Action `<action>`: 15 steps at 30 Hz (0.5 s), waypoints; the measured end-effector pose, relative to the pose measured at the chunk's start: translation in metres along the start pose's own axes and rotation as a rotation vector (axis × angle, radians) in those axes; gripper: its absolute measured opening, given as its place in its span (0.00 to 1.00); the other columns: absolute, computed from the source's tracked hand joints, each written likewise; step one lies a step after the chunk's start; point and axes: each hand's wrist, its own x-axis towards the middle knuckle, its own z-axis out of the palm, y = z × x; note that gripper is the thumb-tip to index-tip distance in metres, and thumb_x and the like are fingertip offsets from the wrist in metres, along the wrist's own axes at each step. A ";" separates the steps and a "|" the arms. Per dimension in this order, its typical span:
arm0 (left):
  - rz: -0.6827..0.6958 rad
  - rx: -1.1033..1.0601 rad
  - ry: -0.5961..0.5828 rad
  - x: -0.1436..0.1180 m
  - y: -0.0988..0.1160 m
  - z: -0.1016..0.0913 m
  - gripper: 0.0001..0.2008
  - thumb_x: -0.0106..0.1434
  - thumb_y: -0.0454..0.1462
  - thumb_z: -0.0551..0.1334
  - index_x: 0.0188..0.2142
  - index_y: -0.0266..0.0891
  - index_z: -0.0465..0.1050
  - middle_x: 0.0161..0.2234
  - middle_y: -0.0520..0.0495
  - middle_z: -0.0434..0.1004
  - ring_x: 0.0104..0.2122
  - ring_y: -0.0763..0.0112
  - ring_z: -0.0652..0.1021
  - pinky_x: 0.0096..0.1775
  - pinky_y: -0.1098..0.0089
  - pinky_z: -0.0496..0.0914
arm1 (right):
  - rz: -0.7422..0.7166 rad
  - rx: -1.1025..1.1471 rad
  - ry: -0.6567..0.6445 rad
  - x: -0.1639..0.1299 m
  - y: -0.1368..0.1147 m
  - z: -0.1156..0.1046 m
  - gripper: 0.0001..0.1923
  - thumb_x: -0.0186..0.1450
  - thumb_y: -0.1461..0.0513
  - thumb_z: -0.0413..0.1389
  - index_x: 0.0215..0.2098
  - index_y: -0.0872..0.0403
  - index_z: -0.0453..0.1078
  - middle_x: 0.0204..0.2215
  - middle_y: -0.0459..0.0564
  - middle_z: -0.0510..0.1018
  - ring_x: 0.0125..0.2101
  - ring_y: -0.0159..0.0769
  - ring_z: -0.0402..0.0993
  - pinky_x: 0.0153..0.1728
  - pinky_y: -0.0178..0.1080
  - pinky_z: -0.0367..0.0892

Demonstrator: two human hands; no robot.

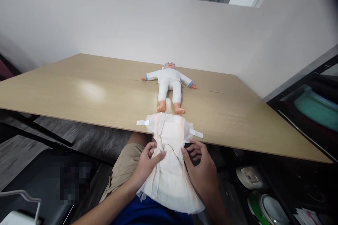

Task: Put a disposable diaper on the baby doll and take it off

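Observation:
An unfolded white diaper (pixel 171 161) lies partly on the table's front edge and partly over my lap, its two white side tabs spread outward at the far end. My left hand (pixel 150 161) pinches its left edge near the middle, thumb on top. On the opposite side, my right hand (pixel 202 163) grips the right edge between thumb and fingers. Just beyond the diaper a baby doll (pixel 170 82) in a white suit with blue cuffs lies on its back, arms spread and bare feet toward me.
The wooden table (pixel 105 95) runs up against a pale wall (pixel 132 28). A black chair (pixel 47 179) stands at the lower left. To the right is a dark shelf with a teal container (pixel 317 107), and below it are round items, one a green-rimmed container (pixel 256 207).

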 end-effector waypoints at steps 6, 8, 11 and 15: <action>-0.016 0.101 -0.056 0.008 -0.003 -0.002 0.36 0.49 0.54 0.84 0.45 0.41 0.70 0.35 0.50 0.82 0.34 0.68 0.80 0.41 0.68 0.74 | -0.389 -0.141 -0.147 0.052 -0.020 0.025 0.20 0.78 0.51 0.57 0.62 0.52 0.74 0.58 0.58 0.81 0.60 0.50 0.76 0.63 0.55 0.72; -0.006 0.118 -0.086 0.010 -0.005 -0.003 0.35 0.52 0.54 0.83 0.46 0.42 0.68 0.37 0.50 0.81 0.36 0.68 0.79 0.43 0.67 0.74 | -0.453 -0.226 -0.314 0.073 -0.016 0.043 0.26 0.79 0.49 0.54 0.69 0.54 0.71 0.68 0.62 0.74 0.70 0.55 0.67 0.71 0.59 0.65; 0.020 0.229 -0.134 0.009 0.000 -0.009 0.34 0.55 0.52 0.82 0.50 0.43 0.66 0.40 0.50 0.79 0.40 0.68 0.79 0.46 0.65 0.73 | -0.450 -0.349 -0.467 0.094 -0.002 0.068 0.34 0.80 0.47 0.52 0.76 0.57 0.64 0.77 0.64 0.63 0.77 0.57 0.56 0.75 0.62 0.57; 0.130 0.583 -0.299 0.008 0.037 -0.022 0.33 0.62 0.47 0.79 0.59 0.44 0.67 0.48 0.45 0.79 0.48 0.64 0.79 0.52 0.63 0.72 | -0.462 -0.424 -0.480 0.104 0.011 0.083 0.35 0.81 0.47 0.50 0.78 0.56 0.61 0.79 0.62 0.58 0.79 0.54 0.51 0.78 0.61 0.50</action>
